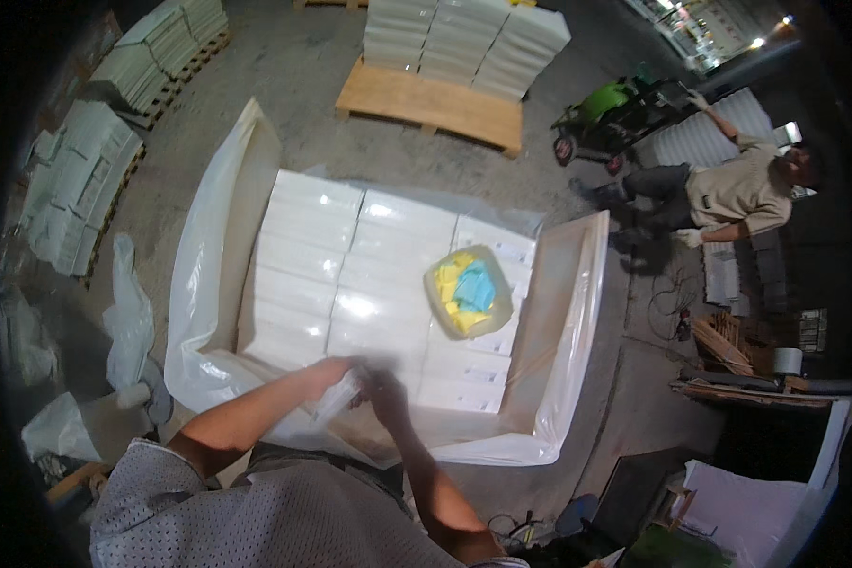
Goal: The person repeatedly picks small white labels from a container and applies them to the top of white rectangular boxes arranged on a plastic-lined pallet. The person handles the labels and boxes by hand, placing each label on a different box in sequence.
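Observation:
My left hand and my right hand meet over the near edge of a large box lined with white plastic film. Motion smears both. A pale, crumpled, film-like piece hangs at my left hand, whose fingers look closed around it; its kind is unclear. My right hand's fingers cannot be made out. Inside the box, white flat-topped blocks or packs lie in rows. On the right-hand rows sits a pale plastic tub with yellow pieces and light blue pieces in it.
Beyond the box, a wooden pallet carries white stacks. More loaded pallets line the left. A person in gloves stands at the right beside a green wheeled machine. Loose plastic film lies left of the box.

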{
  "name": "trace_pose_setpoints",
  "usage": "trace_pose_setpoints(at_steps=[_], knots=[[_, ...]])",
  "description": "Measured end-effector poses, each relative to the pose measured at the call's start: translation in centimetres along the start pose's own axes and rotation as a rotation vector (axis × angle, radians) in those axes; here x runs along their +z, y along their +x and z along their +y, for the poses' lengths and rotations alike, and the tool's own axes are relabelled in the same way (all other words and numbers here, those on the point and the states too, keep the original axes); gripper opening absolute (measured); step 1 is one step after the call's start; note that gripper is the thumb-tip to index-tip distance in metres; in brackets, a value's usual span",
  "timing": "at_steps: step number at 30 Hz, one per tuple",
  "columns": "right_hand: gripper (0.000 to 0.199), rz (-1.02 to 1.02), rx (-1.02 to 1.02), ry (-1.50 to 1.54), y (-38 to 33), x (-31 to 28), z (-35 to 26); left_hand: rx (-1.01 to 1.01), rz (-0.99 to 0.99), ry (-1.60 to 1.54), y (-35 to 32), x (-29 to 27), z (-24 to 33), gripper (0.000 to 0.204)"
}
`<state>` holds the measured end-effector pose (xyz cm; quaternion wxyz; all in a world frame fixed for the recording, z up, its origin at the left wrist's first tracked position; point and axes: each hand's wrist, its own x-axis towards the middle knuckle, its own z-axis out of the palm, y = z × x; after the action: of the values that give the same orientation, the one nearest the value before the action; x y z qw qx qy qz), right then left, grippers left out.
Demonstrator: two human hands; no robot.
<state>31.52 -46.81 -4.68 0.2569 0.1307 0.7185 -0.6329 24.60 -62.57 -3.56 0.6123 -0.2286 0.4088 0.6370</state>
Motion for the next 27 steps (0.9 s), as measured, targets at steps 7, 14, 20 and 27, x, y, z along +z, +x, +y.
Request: trace_pose_setpoints(at_steps=[7, 14, 20, 27], knots=[[0.027, 0.083, -0.227, -0.250, -4.2, 0.0, -2.9, -0.021, -0.065, -0.066, -1.3, 0.2, -2.5, 0.052], [0.027, 0.271, -0.093, 0.035, -6.8, 0.7, -3.5, 0.076, -0.059, -0.008, -2.2, 2.0, -3.1, 0.058], [0.028, 0.359, -0.158, -0.011, -8.4, 0.1, -5.0, 0.073, -0.113, -0.023, -2.9, 3.1, -2.8, 0.061], [0.025, 0.406, -0.078, 0.055, -8.8, 0.6, -5.0, 0.162, -0.100, -0.010, -3.5, 4.0, -3.2, 0.058]])
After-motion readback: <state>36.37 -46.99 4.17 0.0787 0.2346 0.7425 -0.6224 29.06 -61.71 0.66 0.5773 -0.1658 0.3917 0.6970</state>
